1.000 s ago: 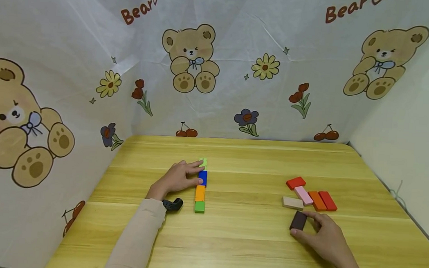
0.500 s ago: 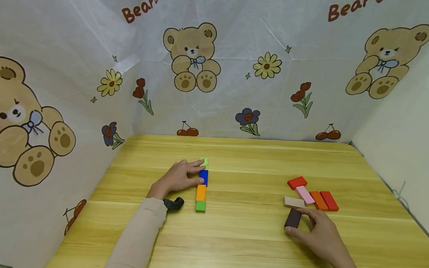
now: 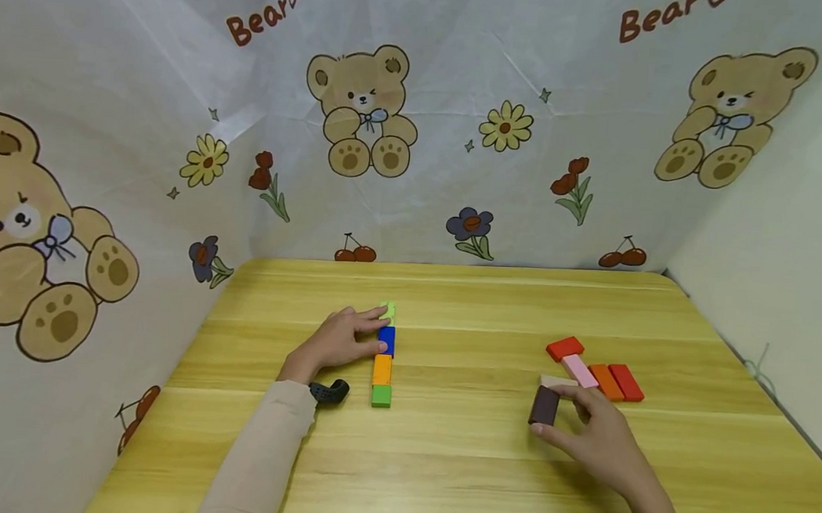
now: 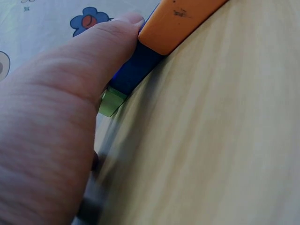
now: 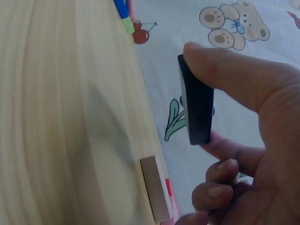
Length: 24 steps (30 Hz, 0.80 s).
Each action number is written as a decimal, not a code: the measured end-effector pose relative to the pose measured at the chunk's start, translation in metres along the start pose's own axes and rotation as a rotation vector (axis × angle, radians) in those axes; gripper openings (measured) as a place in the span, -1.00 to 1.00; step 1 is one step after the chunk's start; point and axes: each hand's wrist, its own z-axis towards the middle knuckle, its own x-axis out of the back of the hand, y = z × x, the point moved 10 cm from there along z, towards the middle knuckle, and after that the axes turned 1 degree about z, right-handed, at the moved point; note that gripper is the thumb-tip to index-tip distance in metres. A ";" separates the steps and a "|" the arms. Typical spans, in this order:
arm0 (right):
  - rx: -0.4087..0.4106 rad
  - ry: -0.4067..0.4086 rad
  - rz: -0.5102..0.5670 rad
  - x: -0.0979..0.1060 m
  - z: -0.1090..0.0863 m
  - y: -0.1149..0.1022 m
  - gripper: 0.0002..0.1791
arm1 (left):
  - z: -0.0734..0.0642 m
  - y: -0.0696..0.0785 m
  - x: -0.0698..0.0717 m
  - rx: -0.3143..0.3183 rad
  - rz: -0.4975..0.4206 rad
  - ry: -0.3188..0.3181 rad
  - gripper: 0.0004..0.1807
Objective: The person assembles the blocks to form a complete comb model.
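Observation:
A dark brown block (image 3: 545,407) is pinched between thumb and fingertips of my right hand (image 3: 601,441). In the right wrist view the block (image 5: 199,105) is raised over the table, its shadow on the wood. On the left, a straight row of blocks runs away from me: green (image 3: 381,397), yellow-orange (image 3: 382,369), blue (image 3: 387,341) and light green (image 3: 390,312). My left hand (image 3: 335,342) lies beside the row, thumb tip at the blue block and extended fingers reaching the light green one. The left wrist view shows the thumb (image 4: 110,42) against the blue block (image 4: 138,68).
Right of centre lie loose blocks: beige (image 3: 550,380), partly behind the dark one, pink (image 3: 580,370), orange (image 3: 607,382) and two red, one at the back (image 3: 565,348) and one rightmost (image 3: 626,382). A bear-print cloth (image 3: 421,210) hangs behind the wooden table (image 3: 463,448).
My right hand has moved left and slightly away from me with the dark brown block, which now overlaps the beige block in the head view. The left hand and its row have stayed put.

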 end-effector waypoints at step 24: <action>0.099 -0.056 0.301 -0.027 0.034 -0.081 -0.33 | -0.001 0.000 0.002 -0.010 -0.004 0.030 -0.28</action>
